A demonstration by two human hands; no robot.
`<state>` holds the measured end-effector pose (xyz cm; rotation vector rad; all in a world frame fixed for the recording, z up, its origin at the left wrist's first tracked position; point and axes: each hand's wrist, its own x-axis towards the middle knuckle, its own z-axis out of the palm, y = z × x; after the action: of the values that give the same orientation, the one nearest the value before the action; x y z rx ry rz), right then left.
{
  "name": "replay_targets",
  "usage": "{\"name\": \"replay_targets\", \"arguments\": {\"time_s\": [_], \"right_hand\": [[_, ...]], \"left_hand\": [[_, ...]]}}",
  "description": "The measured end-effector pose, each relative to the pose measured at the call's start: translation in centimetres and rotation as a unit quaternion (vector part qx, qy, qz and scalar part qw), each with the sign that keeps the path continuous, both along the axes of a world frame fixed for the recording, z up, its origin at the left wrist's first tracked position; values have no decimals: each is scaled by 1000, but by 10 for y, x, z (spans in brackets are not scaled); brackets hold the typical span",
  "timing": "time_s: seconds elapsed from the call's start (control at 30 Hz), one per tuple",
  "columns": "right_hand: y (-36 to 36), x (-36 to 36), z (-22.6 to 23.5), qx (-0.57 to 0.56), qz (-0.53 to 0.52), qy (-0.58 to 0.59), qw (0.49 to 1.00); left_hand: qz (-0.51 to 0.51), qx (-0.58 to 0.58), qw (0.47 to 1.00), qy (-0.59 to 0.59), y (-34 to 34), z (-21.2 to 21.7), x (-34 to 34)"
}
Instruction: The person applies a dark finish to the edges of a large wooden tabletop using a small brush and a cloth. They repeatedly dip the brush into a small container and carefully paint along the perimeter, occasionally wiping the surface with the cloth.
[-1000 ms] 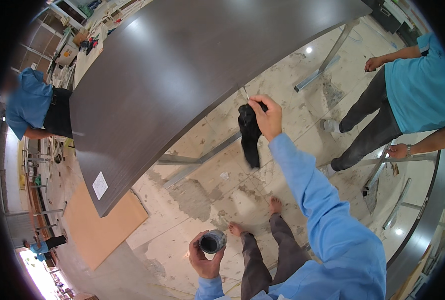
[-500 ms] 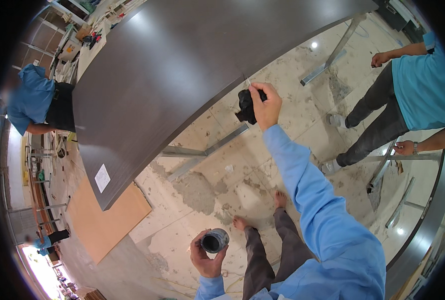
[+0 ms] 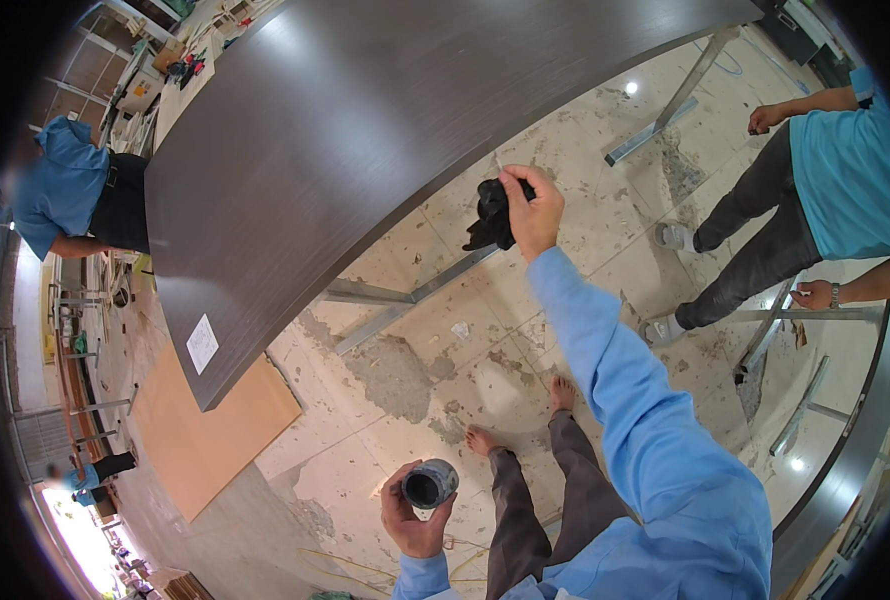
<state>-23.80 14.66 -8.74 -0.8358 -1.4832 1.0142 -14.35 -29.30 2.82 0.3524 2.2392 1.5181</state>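
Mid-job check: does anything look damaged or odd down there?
Yes: the pale tile floor has a rough grey patch ahead and left of the person's bare feet, its surface apparently broken away. Nothing looks odd about the container in the left hand.

Black cloth [image 3: 492, 212] at my right hand [image 3: 537, 213] now gathered into a short bunch, previously extended as a long hanging strip one second earlier, loose lower end now angled leftward.

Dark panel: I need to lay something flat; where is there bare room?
The dark panel looks bare across its broad middle, between the white label and the long edge beside the right hand. Crowded: off that edge, around the black crumpled item.
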Motion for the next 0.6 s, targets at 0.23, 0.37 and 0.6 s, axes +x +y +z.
{"name": "replay_targets", "arguments": {"time_s": [0.23,0.37,0.6], "right_hand": [[4,-2,-14,7,132,-55,990],[6,-4,-15,-38,30,-5,999],[-16,1,4,-69,178,-20,981]], "left_hand": [[11,12,1000,-1,-5,-4,0],[-1,6,1000,0,-7,-6,1],[8,10,1000,2,-8,-2,1]]}}
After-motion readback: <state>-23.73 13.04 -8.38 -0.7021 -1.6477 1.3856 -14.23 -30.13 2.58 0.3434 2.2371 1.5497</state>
